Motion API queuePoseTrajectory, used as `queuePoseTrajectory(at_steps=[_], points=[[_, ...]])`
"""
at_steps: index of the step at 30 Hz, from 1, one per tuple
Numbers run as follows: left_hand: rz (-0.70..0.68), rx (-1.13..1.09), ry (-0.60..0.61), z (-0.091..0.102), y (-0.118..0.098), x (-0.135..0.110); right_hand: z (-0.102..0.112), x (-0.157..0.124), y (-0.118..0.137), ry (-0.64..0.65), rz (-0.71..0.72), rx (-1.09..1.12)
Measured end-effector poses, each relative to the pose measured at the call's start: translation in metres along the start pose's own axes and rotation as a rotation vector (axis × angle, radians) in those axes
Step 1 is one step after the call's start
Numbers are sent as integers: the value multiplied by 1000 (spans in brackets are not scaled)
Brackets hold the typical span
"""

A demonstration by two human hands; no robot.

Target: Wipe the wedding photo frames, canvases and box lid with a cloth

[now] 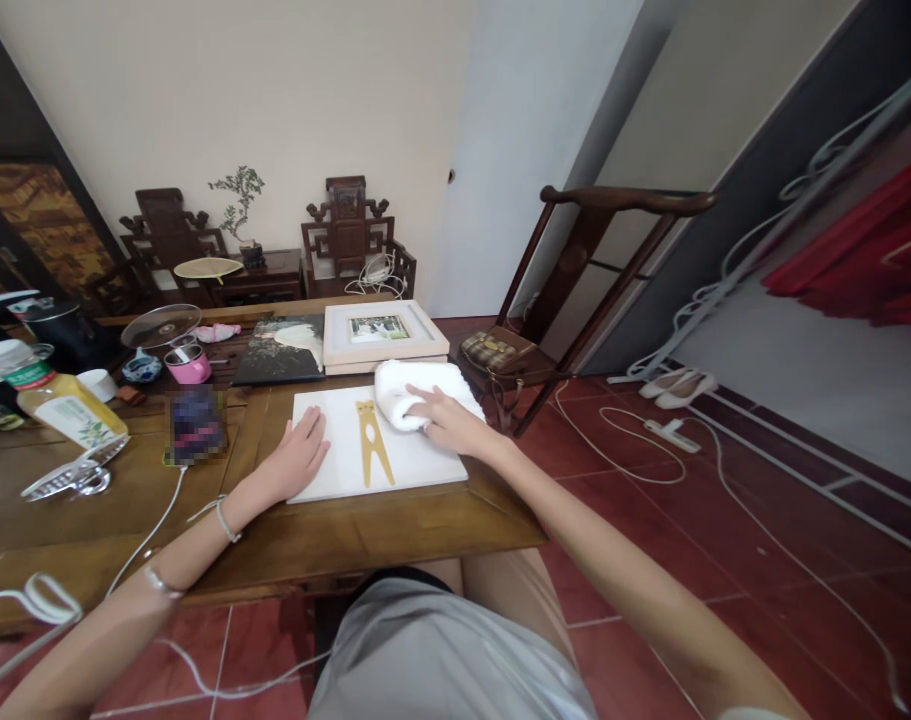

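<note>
A white board (327, 478) lies flat near the front edge of the wooden table. On it is a yellow, long-legged cat-headed shape (367, 432) with an oval hole; whether it is printed or a loose piece I cannot tell. My left hand (303, 455) rests on the board's left side, fingers stretched out. At the board's upper right, my right hand (449, 420) grips a folded white towel (414, 376), which covers that corner. The fingertips press into the towel's near fold.
Behind the board stand a white framed picture (417, 342) and a dark panel (271, 352). Leftward are a pink mug (188, 366), a bottle (69, 405), a silver hair claw (76, 480) and a pixelated phone-like object (195, 428) on a cable. A wooden chair (575, 265) stands right.
</note>
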State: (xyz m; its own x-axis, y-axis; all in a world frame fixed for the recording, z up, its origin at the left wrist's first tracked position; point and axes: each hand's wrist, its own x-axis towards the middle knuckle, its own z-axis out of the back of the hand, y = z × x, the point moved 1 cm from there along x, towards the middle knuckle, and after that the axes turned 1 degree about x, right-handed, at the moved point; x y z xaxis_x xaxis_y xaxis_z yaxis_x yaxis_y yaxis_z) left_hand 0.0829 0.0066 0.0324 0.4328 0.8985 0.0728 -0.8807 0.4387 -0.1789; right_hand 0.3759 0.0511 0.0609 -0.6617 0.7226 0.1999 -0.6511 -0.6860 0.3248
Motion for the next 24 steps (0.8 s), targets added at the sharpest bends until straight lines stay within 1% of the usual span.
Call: queuePoseTrajectory(at_steps=[4, 8, 10, 12, 14, 16, 20, 24], points=[[-7, 14, -9, 1, -3, 0, 3, -40, 28, 58, -7, 39], [-13, 24, -27, -2, -1, 1, 12, -82, 59, 134, 12, 89], [-20, 27, -23, -3, -1, 1, 17, -93, 71, 167, 21, 88], [-30, 28, -20, -3, -1, 1, 19, -96, 77, 181, 23, 75], [-31, 28, -12, -2, 0, 1, 18, -90, 76, 179, 18, 60], [-33, 27, -7, -2, 0, 0, 14, -77, 67, 157, 7, 47], [-47, 23, -31, -4, 3, 0, 2, -35, 38, 78, -8, 20], [-45, 28, -28, -5, 4, 1, -5, 8, 13, 6, -76, -47]])
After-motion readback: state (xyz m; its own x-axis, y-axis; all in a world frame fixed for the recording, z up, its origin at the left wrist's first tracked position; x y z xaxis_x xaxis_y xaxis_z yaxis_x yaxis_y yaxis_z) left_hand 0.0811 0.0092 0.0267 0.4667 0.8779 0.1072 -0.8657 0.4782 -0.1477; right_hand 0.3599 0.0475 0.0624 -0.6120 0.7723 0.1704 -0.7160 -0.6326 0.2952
